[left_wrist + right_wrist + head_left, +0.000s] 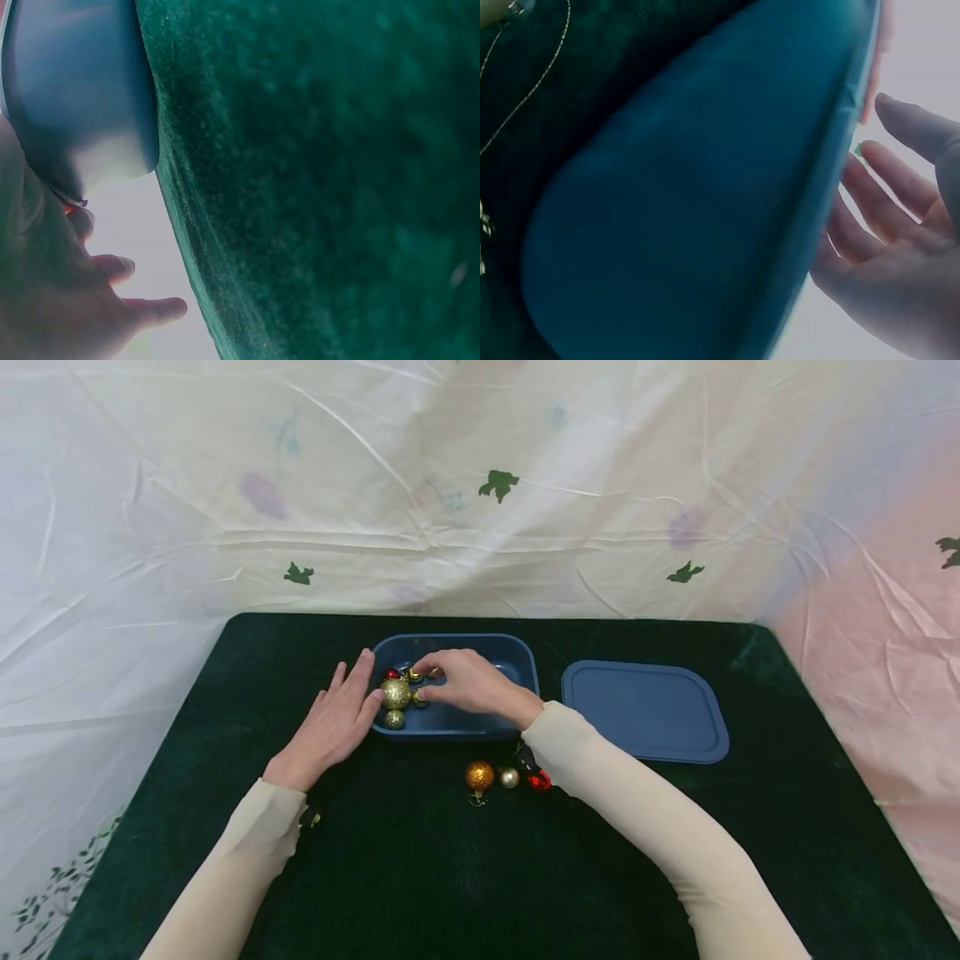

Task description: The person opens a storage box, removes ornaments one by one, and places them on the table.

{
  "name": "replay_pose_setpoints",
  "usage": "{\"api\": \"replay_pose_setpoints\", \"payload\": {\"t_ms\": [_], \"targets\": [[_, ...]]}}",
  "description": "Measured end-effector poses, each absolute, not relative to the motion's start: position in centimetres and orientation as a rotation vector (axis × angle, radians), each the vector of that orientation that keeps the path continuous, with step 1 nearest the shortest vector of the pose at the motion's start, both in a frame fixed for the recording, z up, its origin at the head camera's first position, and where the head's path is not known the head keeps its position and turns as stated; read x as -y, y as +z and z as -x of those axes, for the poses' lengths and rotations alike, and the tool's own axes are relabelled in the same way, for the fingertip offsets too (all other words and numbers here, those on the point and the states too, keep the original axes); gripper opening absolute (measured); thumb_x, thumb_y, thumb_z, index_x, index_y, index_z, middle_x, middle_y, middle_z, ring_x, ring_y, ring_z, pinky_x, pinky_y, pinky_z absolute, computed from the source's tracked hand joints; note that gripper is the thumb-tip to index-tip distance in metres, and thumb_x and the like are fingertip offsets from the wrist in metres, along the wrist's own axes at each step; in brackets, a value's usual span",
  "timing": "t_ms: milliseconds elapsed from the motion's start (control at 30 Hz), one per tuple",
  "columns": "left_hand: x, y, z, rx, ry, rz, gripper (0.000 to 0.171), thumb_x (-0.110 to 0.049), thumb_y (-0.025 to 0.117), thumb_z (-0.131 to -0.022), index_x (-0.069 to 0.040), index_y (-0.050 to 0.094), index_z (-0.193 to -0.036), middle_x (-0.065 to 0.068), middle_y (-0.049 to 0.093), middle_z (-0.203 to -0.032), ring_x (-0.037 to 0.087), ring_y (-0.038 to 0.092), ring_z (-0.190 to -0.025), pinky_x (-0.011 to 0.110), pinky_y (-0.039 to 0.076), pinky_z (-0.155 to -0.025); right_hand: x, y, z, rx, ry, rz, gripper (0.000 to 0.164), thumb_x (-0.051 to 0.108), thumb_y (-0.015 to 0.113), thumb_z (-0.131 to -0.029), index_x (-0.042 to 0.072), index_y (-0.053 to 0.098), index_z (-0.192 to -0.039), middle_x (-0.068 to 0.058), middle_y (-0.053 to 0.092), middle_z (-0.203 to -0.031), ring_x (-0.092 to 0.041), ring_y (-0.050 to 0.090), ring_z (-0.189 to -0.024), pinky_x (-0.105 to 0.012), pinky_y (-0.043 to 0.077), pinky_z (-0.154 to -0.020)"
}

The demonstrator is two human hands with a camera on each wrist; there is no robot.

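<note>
My left hand (330,722) lies along the left rim of the blue box (480,733), fingers spread and straight. Its thumb tip is right at a large gold glitter ball ornament (395,694). Over the inside of the box reaches my right hand (468,681), fingers loosely curved and thumb apart from them. Next to its thumb sits a small gold ball ornament (419,698); by its fingertips is another shiny gold ball (414,676). A smaller glitter ball (394,719) and a red ornament (392,674) share that left end. In the right wrist view, the box wall hides the ornaments.
A blue lid (645,710) lies flat on the dark green cloth right of the box. In front of the box are an orange ball ornament (479,776), a pale gold ball (509,777) and a red ornament (539,780), partly behind the right sleeve. A small item (315,818) shows beside the left cuff.
</note>
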State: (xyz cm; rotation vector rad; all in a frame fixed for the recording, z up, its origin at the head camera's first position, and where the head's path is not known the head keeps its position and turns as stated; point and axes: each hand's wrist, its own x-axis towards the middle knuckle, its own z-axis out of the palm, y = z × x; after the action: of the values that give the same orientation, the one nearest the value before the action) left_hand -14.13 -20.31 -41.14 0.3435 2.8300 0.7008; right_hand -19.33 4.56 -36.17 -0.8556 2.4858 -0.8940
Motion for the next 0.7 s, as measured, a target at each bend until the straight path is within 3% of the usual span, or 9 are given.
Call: {"api": "replay_pose_setpoints", "payload": {"t_ms": [367, 700], "targets": [[20.4, -40.9, 14.2, -2.817, 0.717, -0.346, 0.073, -0.056, 0.020, -0.110, -0.021, -0.011, -0.166, 0.005, -0.007, -0.174, 0.041, -0.007, -0.158, 0.076, 0.007, -0.118, -3.9, -37.7, 20.2, -2.391, -0.876, 0.748, 0.047, 0.023, 0.073, -0.098, 0.012, 0.061, -0.143, -0.006, 0.062, -0.143, -0.022, 0.061, -0.124, -0.035, 0.054, -0.099], [20.3, -40.8, 14.3, -2.814, 0.709, -0.332, 0.072, -0.053, 0.021, -0.111, -0.019, -0.008, -0.167, 0.004, -0.007, -0.174, 0.040, -0.007, -0.158, 0.075, 0.007, -0.118, -3.3, -38.9, 20.5, -2.433, -0.784, 0.816, 0.044, 0.022, 0.074, -0.097, 0.012, 0.064, -0.139, -0.007, 0.064, -0.138, -0.021, 0.062, -0.120, -0.035, 0.052, -0.100]]}}
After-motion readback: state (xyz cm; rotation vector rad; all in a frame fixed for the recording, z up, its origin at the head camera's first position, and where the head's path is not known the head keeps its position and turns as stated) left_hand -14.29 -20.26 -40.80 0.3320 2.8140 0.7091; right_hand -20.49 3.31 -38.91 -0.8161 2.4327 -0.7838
